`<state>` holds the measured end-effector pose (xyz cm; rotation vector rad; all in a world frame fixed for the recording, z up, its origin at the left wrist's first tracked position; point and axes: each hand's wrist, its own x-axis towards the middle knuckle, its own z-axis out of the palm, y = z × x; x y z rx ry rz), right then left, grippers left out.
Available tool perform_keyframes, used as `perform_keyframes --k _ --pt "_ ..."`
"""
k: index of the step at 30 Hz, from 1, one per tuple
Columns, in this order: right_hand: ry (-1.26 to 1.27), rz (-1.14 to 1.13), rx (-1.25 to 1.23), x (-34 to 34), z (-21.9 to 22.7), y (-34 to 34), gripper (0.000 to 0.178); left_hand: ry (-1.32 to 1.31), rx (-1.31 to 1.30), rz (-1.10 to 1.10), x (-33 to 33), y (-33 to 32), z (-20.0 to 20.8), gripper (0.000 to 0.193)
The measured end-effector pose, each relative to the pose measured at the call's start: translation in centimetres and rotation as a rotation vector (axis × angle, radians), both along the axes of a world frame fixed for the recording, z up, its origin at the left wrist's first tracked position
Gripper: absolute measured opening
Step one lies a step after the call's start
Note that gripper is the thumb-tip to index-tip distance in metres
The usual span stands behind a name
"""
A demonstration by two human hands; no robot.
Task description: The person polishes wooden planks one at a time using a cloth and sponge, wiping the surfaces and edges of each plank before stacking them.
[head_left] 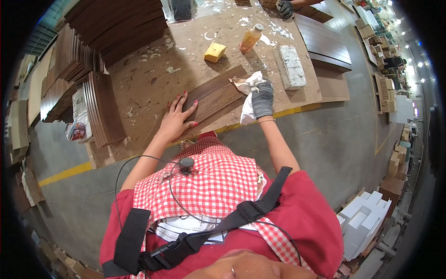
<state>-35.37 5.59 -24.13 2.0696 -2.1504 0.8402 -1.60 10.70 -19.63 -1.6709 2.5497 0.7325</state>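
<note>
On the tabletop [144, 81], the grooved brown board [218, 95] lies aslant near the front edge. The bare left hand [177, 115] rests on its left part, fingers spread, grip wide; the gloved right hand [263, 98] has its grip closed on a white cloth [247, 110] at the right end. Judged best: even strokes along the grooves. Rightward room ends at the white-smeared block [291, 67]; the bottle [251, 39] and yellow sponge [214, 52] stand beyond the board's far edge.

Left hand [175, 116] touches board [216, 94]; right hand [263, 100] grips cloth [247, 110].
</note>
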Motion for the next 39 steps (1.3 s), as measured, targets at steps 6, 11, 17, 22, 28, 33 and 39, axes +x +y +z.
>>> perform_keyframes --k 6,11,17,22,28,33,39 --pt "-0.020 0.168 0.125 9.5 0.4 5.0 0.017 0.006 -0.036 -0.034 0.7 -0.4 -0.9 0.055" --pt "-0.178 0.265 0.159 12.8 0.1 7.4 0.021 -0.006 0.088 -0.078 1.0 -2.7 0.1 0.043" --pt "-0.216 0.381 0.246 15.9 -0.2 9.1 0.019 0.000 0.204 -0.028 0.3 -3.2 2.6 0.043" --pt "-0.221 0.470 0.297 16.9 -0.2 9.2 0.017 -0.107 0.236 -0.049 0.1 -4.0 2.5 0.044" --pt "-0.503 0.610 0.330 17.7 -0.3 11.2 0.016 -0.025 0.165 -0.028 0.0 -3.8 1.0 0.039" --pt "-0.465 0.742 0.099 16.3 -0.7 9.2 0.021 0.120 0.273 0.051 0.2 -3.9 1.7 0.046" --pt "-0.403 0.598 0.018 14.3 3.5 4.6 0.022 0.607 0.091 0.102 3.3 -2.9 0.4 0.052"
